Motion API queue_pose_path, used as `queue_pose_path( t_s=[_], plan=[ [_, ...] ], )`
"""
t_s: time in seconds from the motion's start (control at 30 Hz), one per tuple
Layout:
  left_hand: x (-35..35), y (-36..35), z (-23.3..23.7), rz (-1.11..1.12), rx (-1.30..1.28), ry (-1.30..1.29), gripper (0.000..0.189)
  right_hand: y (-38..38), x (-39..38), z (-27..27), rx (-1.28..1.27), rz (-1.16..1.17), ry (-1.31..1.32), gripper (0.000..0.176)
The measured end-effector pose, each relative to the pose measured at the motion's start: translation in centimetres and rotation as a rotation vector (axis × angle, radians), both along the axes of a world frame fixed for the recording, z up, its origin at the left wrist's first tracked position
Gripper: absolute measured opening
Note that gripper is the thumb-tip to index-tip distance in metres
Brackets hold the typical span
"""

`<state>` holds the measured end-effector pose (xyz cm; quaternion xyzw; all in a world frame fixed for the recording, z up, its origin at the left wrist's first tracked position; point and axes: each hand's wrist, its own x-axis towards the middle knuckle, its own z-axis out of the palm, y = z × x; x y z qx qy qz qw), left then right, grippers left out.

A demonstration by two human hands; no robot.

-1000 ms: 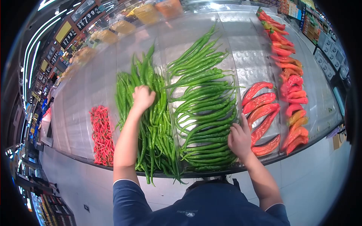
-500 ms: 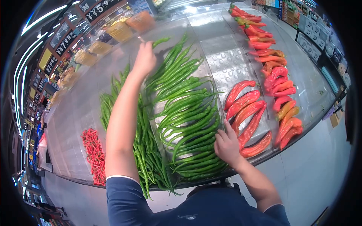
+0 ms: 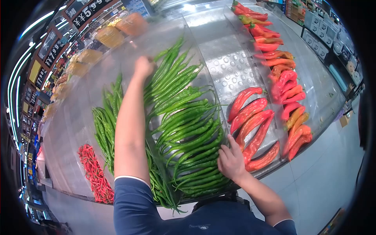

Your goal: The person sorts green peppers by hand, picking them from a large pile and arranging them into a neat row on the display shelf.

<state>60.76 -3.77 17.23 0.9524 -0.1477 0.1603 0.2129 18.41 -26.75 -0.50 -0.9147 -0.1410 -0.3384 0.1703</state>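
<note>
My left hand (image 3: 144, 66), seen from the back and curled closed, is at the far end of the green chili peppers (image 3: 188, 135). A green chili (image 3: 161, 55) sticks out beside its knuckles and appears to be in its grip; the fingertips are hidden. These long chilies lie side by side in a metal tray section. My right hand (image 3: 232, 161) rests at the right ends of the near chilies, by the divider. Its index finger stretches forward and the others bend loosely, with nothing visible in them.
Large red peppers (image 3: 252, 121) lie right of the divider, with more red and orange peppers (image 3: 288, 92) beyond. Another green chili heap (image 3: 105, 129) lies partly under my left forearm. Small red chilies (image 3: 96, 172) are at the left. Yellowish tubs (image 3: 109, 37) and price signs stand behind.
My left hand has come nearer and slightly left, bringing the green chili close to the far end of the row. The whole view has shifted a little; my right hand stays by the divider.
</note>
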Motion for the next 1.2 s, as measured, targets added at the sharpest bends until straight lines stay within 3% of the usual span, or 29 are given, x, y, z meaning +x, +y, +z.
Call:
queue_pose_path(
  t_s=[0.07,0.13,0.27,0.43,0.53,0.63,0.7,0.83,0.97,1.03,1.2],
  plan=[
    [-1.6,0.3,0.5,-0.025,0.048,0.037,0.034,0.0,0.1,0.0,0.006,0.013,-0.013,0.020],
    [-2.6,1.5,0.4,-0.169,0.031,-0.091,0.032,0.0,0.0,0.0,0.017,0.016,-0.024,0.021],
    [-6.5,5.1,1.2,-0.182,-0.018,-0.308,0.027,-0.1,-0.1,0.2,0.021,0.035,-0.015,0.024],
    [-18.2,12.0,1.7,-0.029,-0.073,-0.222,0.019,0.1,-0.1,0.6,0.025,0.046,-0.014,0.025],
    [-23.3,17.3,-1.4,0.114,-0.141,-0.157,0.018,0.1,-0.3,0.3,0.001,0.028,-0.021,0.025],
    [-30.2,20.1,-6.2,0.203,-0.094,0.141,0.020,0.2,-0.3,0.2,-0.014,0.017,-0.039,0.025],
    [-32.7,18.7,-7.2,0.186,-0.105,0.137,0.021,0.2,-0.3,0.2,-0.022,0.020,-0.042,0.024],
    [-33.1,15.3,-7.8,0.003,0.208,-0.254,0.024,0.2,-0.2,0.1,-0.046,0.015,-0.045,0.023],
    [-31.0,13.4,-10.2,0.122,0.397,0.064,0.034,0.3,-0.4,0.3,-0.045,-0.015,-0.016,0.021],
    [-30.4,13.3,-10.0,0.182,0.338,0.170,0.038,0.2,-0.3,0.0,-0.057,-0.023,-0.028,0.022],
    [-30.4,15.9,-6.1,0.245,-0.215,0.097,0.025,0.2,-0.2,-0.2,-0.062,-0.038,-0.036,0.022]
  ],
)
